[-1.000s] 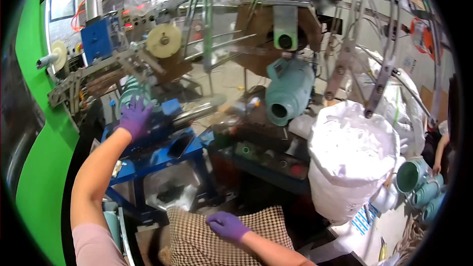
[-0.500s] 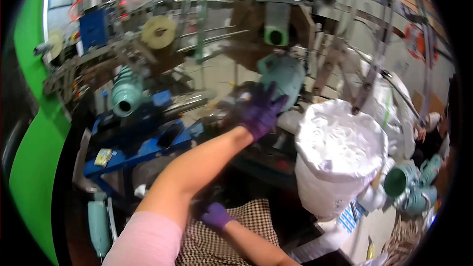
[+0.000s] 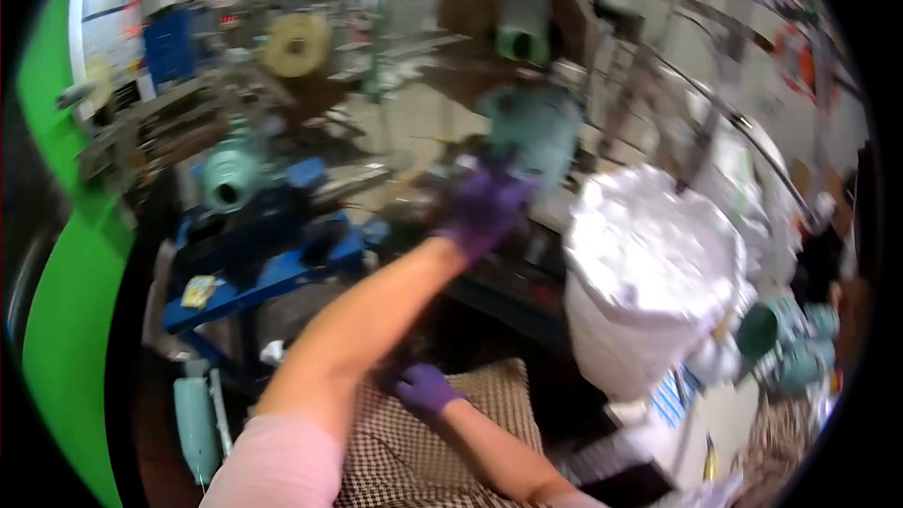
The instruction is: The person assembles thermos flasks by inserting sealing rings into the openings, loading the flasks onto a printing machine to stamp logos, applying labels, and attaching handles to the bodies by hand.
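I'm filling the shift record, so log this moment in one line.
left hand: at teal jug, contact blurred | right hand: by checked cloth | nearby: open white sack

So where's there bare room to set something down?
The pale surface, between the blue-striped sheet and the brown cords, looks bare; so does a narrow strip of the blue table, right of the yellow packet. It's crowded around the left hand and green jug, and where green containers cluster beside the white sack.
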`<state>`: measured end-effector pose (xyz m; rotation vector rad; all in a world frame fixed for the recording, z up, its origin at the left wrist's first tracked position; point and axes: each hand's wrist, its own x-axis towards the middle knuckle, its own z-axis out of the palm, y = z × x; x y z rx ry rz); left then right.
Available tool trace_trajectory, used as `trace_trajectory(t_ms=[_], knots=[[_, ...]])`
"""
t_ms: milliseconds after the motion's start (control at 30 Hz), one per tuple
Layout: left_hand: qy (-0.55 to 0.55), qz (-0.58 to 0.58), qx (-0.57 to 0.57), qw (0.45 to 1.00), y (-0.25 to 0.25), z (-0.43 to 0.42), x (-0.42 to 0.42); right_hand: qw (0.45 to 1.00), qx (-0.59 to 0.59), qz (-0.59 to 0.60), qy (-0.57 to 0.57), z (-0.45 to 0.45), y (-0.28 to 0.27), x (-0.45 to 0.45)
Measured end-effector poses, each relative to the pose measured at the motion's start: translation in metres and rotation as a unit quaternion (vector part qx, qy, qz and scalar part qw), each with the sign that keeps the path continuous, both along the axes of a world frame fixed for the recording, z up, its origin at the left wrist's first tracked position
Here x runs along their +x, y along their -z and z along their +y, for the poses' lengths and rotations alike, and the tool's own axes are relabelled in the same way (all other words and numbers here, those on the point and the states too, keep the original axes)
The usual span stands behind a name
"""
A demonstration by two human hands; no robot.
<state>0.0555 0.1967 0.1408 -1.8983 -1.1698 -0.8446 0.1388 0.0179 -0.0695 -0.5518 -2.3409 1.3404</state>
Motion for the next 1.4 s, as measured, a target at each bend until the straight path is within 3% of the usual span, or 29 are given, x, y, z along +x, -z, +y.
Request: trace_trajectory(t_ms=[33, 67, 100, 133, 167, 200, 267, 300, 333, 400, 433, 500, 567, 600, 633, 667, 700, 733, 767, 833, 867, 900, 967, 1033, 1133, 1167, 1233, 1333, 1400], knots=[[0.106, -0.207, -0.124, 0.965, 0.009, -0.016, -0.006, 0.998, 0.020, -0.065, -0.017, 0.005, -0.012, 0.006], [0.072, -0.166, -0.076, 0.981, 0.011, -0.052, -0.008, 0.998, 0.025, -0.043, -0.029, 0.006, -0.020, 0.011], [0.034, -0.127, -0.024, 0.991, 0.012, -0.088, -0.009, 0.990, 0.076, 0.114, -0.036, 0.016, 0.044, -0.004], [-0.006, -0.092, 0.029, 0.995, 0.014, -0.124, -0.009, 0.990, 0.095, 0.101, -0.035, 0.020, 0.052, 0.001], [0.020, -0.213, -0.046, 0.976, 0.028, -0.161, -0.026, 0.982, 0.123, 0.138, -0.027, 0.017, 0.040, 0.013], [0.041, -0.338, -0.102, 0.935, 0.043, -0.199, -0.042, 0.980, 0.185, 0.055, -0.038, 0.017, 0.021, 0.035], [-0.028, -0.288, 0.119, 0.950, -0.014, -0.265, -0.036, 0.979, 0.147, 0.129, -0.050, 0.010, -0.006, 0.085], [-0.036, -0.309, 0.148, 0.939, -0.020, -0.286, -0.043, 0.980, 0.147, 0.131, -0.022, 0.010, -0.015, 0.120], [-0.014, -0.339, 0.146, 0.929, -0.016, -0.303, -0.047, 0.980, 0.151, 0.133, -0.005, 0.005, -0.027, 0.160], [0.038, -0.422, 0.075, 0.903, -0.015, -0.315, -0.070, 0.987, 0.111, 0.019, 0.117, -0.002, -0.071, 0.235], [0.071, -0.467, 0.025, 0.881, -0.013, -0.314, -0.078, 0.973, 0.154, 0.003, 0.173, -0.005, -0.089, 0.272], [0.149, -0.548, -0.107, 0.816, -0.013, -0.298, -0.085, 0.924, 0.231, -0.102, 0.288, -0.010, -0.132, 0.341], [0.204, -0.572, -0.287, 0.741, -0.011, -0.267, -0.075, 0.827, 0.324, -0.162, 0.431, -0.002, -0.149, 0.408], [0.200, -0.543, -0.362, 0.731, -0.014, -0.252, -0.060, 0.754, 0.345, -0.273, 0.488, 0.002, -0.167, 0.435], [0.155, -0.451, -0.443, 0.759, -0.026, -0.239, -0.032, 0.746, 0.294, -0.299, 0.517, 0.010, -0.178, 0.476], [0.161, -0.486, -0.410, 0.755, 0.010, -0.219, -0.016, 0.693, 0.330, -0.352, 0.535, 0.025, -0.174, 0.530], [0.182, -0.498, -0.458, 0.714, 0.036, -0.202, -0.013, 0.635, 0.268, -0.470, 0.551, 0.048, -0.159, 0.593], [0.204, -0.509, -0.500, 0.671, 0.056, -0.186, -0.016, 0.649, 0.203, -0.459, 0.572, 0.037, -0.178, 0.611], [0.197, -0.505, -0.494, 0.680, 0.072, -0.176, -0.020, 0.633, 0.132, -0.497, 0.579, 0.039, -0.170, 0.649], [0.175, -0.498, -0.484, 0.698, 0.103, -0.165, -0.037, 0.595, 0.131, -0.540, 0.582, 0.033, -0.124, 0.724], [0.158, -0.525, -0.465, 0.695, 0.123, -0.160, -0.051, 0.583, 0.112, -0.475, 0.650, 0.025, -0.099, 0.747], [0.136, -0.551, -0.448, 0.691, 0.146, -0.160, -0.070, 0.524, 0.046, -0.486, 0.698, 0.011, -0.094, 0.735], [0.080, -0.496, -0.432, 0.749, 0.174, -0.163, -0.100, 0.467, 0.017, -0.555, 0.688, 0.004, -0.062, 0.747], [0.002, -0.314, -0.429, 0.847, 0.185, -0.178, -0.125, 0.412, -0.002, -0.606, 0.680, 0.008, -0.054, 0.728], [-0.053, -0.376, -0.348, 0.857, 0.224, -0.205, -0.134, 0.358, 0.006, -0.632, 0.687, 0.028, -0.011, 0.739], [0.037, -0.637, -0.421, 0.645, 0.161, -0.214, -0.084, 0.344, 0.025, -0.631, 0.695, 0.036, 0.000, 0.747], [-0.058, -0.386, -0.494, 0.777, 0.123, -0.215, -0.066, 0.435, 0.026, -0.658, 0.613, 0.031, -0.029, 0.714], [0.002, -0.417, -0.424, 0.804, 0.168, -0.207, -0.087, 0.551, 0.102, -0.653, 0.510, 0.035, -0.047, 0.661], [0.035, -0.585, -0.455, 0.671, 0.160, -0.188, -0.070, 0.606, 0.148, -0.595, 0.507, 0.023, -0.073, 0.587]])
